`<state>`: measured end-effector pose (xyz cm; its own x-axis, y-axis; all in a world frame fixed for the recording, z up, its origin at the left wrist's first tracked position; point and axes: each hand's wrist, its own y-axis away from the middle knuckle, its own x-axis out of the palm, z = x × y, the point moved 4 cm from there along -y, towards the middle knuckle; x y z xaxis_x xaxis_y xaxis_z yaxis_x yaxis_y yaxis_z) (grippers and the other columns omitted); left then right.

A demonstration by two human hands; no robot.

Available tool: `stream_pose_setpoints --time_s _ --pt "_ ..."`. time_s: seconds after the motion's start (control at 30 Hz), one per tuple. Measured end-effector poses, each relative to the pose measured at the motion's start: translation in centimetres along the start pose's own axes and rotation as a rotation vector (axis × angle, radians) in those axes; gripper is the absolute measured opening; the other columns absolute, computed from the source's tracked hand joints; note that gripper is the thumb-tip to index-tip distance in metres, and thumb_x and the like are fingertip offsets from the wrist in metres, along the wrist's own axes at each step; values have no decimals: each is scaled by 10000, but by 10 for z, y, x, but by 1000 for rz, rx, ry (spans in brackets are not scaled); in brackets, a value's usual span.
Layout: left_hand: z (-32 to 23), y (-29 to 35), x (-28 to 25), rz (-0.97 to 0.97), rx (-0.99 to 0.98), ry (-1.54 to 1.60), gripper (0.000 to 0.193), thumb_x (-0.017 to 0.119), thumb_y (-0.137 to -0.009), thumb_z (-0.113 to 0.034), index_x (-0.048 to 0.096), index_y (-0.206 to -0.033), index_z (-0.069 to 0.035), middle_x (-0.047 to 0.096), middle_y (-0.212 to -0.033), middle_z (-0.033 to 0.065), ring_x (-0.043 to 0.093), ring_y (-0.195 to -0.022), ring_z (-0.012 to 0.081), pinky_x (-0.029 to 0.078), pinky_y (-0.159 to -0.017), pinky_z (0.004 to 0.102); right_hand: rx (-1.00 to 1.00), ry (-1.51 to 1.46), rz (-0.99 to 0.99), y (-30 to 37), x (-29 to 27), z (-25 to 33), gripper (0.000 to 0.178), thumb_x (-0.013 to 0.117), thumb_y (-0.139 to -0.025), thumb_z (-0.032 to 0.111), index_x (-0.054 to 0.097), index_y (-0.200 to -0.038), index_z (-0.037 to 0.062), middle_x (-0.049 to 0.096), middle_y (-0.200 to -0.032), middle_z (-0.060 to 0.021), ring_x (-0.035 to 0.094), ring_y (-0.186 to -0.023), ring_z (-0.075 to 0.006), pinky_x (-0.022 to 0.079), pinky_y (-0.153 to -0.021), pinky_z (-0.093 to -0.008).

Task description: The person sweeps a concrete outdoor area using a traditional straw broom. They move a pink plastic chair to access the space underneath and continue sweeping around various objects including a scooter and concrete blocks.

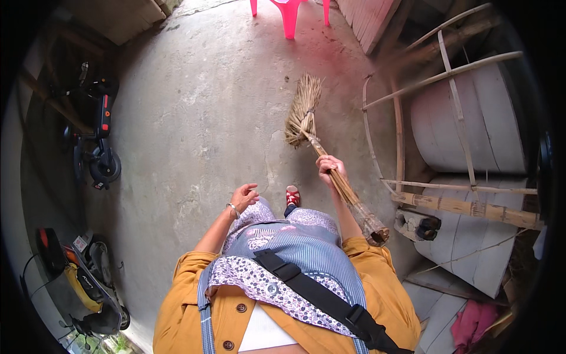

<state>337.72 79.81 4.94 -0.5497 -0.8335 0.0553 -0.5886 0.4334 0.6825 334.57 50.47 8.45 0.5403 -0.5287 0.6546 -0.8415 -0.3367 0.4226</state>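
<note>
A straw broom [305, 110] with a thick wooden handle slants across the space in front of me, its bristles pointing away. My right hand [331, 170] is wrapped round the handle, part way along it. The handle's cut end [379, 236] reaches back beside my right forearm. The bristles appear just over the concrete floor; whether they touch it I cannot tell. My left hand [244, 196], a bracelet on its wrist, hangs in front of my left thigh. It holds nothing I can see, and its fingers are loosely curled but apart.
Ahead stands a pink plastic stool [289, 17] on the concrete floor [194, 106]. To the right are a bamboo frame [451, 76] and large pale panels [469, 121]. Along the left are a dark scooter [105, 156] and a second parked two-wheeler [94, 277]. My red shoe [293, 195] shows below.
</note>
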Motion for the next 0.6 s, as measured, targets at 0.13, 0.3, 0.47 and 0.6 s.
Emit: stream_pose_setpoints --time_s 0.13,0.3,0.47,0.6 --pt "-115 -4 47 211 -88 368 400 487 -816 -263 397 -1122 -21 520 -881 98 559 -772 177 500 -671 306 -29 283 -34 -65 41 17 173 376 -785 11 370 -613 27 324 -459 21 321 -343 -42 317 -348 -165" --pt "-240 -32 72 643 -354 925 461 441 -818 -368 396 -1112 -16 531 -935 154 525 -918 266 461 -744 444 -431 732 -393 -163 56 55 125 404 -742 -3 402 -618 -19 335 -453 6 315 -348 -59 320 -351 -178" --pt "-259 -123 20 632 -634 973 248 510 -798 -239 464 -925 -32 511 -810 136 530 -649 168 486 -492 229 -563 754 -569 -247 58 82 83 374 -700 -4 378 -620 -21 347 -474 -31 314 -351 -101 312 -349 -204" --pt "-287 -150 -53 502 -832 959 137 483 -794 -101 409 -753 7 423 -655 60 386 -469 60 365 -350 155 -454 540 -591 -331 43 46 103 367 -701 -16 356 -600 3 343 -483 -30 306 -348 -94 312 -348 -205"
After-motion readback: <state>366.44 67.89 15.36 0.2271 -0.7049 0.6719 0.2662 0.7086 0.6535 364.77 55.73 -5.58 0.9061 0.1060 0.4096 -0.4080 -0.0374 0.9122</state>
